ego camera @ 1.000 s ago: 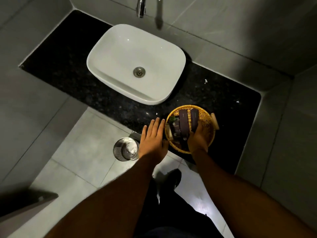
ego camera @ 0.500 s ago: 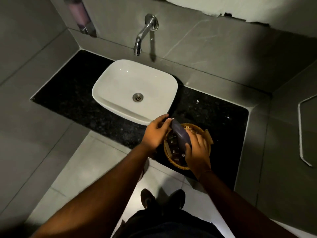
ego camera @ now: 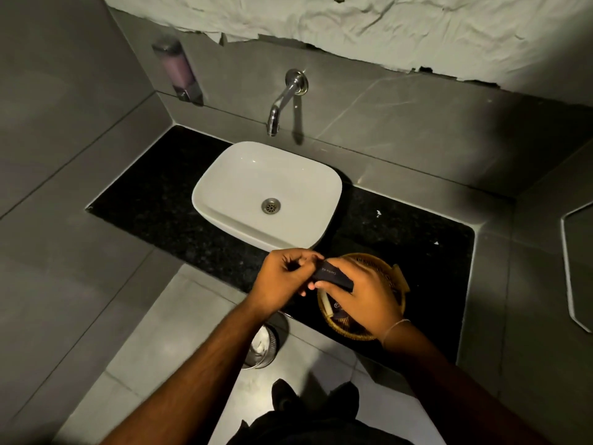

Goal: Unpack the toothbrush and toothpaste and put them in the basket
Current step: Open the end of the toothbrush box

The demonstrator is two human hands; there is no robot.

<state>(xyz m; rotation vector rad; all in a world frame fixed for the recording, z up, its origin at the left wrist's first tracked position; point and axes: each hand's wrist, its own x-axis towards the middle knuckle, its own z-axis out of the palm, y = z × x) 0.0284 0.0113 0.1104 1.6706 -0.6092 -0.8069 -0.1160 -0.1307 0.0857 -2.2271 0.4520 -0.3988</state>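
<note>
Head view, both hands (ego camera: pixel 327 284) gripping dark packet (ego camera: pixel 332 275), long axis left-right above basket (ego camera: pixel 396 285)

The basket (ego camera: pixel 390 274) sits on the counter (ego camera: pixel 401 239) right of the sink (ego camera: pixel 268 194) (tap (ego camera: pixel 282 101) behind).

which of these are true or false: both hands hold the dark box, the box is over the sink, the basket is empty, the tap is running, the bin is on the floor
1. Both hands, left hand and right hand, hold the dark box: true.
2. The box is over the sink: false, it is above the basket.
3. The basket is empty: false, items lie inside.
4. The tap is running: false, no water shows.
5. The bin is on the floor: true.
</note>
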